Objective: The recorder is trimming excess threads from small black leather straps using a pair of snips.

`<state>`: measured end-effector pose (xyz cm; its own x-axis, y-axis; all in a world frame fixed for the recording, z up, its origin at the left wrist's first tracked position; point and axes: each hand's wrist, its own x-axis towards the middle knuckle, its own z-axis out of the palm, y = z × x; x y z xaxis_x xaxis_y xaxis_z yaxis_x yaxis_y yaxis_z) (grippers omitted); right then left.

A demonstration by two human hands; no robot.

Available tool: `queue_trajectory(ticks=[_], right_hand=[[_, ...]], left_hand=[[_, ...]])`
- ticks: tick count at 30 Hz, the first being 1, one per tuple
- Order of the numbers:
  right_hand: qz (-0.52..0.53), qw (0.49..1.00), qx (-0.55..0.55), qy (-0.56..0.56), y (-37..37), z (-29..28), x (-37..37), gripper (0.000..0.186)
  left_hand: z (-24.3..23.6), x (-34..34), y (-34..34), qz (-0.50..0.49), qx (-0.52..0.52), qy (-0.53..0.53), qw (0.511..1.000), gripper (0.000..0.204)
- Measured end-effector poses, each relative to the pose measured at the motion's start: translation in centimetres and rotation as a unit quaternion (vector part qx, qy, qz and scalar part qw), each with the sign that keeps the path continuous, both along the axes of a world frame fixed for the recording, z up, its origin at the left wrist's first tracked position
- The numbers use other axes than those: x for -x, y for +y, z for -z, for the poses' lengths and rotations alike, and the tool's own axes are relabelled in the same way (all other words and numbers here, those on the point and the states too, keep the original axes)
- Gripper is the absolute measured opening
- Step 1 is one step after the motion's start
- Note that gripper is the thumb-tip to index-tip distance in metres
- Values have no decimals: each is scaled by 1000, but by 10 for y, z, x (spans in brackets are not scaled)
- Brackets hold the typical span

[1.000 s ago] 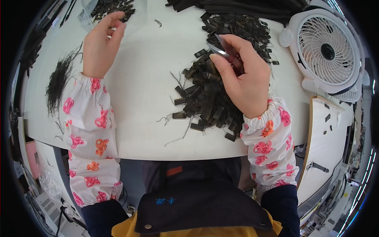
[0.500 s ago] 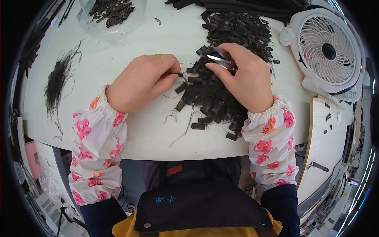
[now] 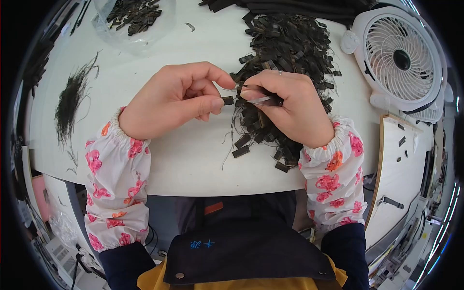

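Observation:
My left hand (image 3: 179,96) pinches a small black tab (image 3: 227,100) between thumb and fingertips, at the left side of a big pile of similar tabs (image 3: 287,48) with loose threads. My right hand (image 3: 282,104) grips small silver snips (image 3: 261,100), their blades angled leftward near the pinched tab. Both arms wear white sleeve covers with pink and orange patterns.
A clear plastic bag (image 3: 133,19) of dark tabs lies at the back left, thread scraps (image 3: 70,106) at the left. Behind the pile are black strips (image 3: 299,9); a white fan (image 3: 396,60) stands at the right, above a board (image 3: 391,179) with small bits on it.
My left hand has come down from beside the plastic bag to the pile and now pinches a tab. My right hand has moved down and slightly left with the snips, close to my left fingers.

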<state>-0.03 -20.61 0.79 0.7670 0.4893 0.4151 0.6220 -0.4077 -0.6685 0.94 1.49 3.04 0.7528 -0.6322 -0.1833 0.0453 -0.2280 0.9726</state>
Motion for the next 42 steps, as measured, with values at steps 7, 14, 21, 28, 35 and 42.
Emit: queue_trajectory(ticks=[7,14,21,28,35,42], right_hand=[[21,1000,-6,-20,1,-1,5,12],[34,996,41,-68,12,15,10,16],[81,977,17,-199,9,13,2,18],[158,980,-7,-117,5,0,4,38],[177,947,94,-252,7,6,0,31],[161,949,90,-257,11,7,0,27]], left_hand=[[15,1,-5,-24,-40,-46,998,15],[27,2,-14,-122,87,-100,984,13],[25,1,-20,-162,204,66,963,15],[26,2,-21,-155,180,108,965,16],[26,4,-23,-162,181,109,964,15],[27,6,-26,-151,168,101,969,16]])
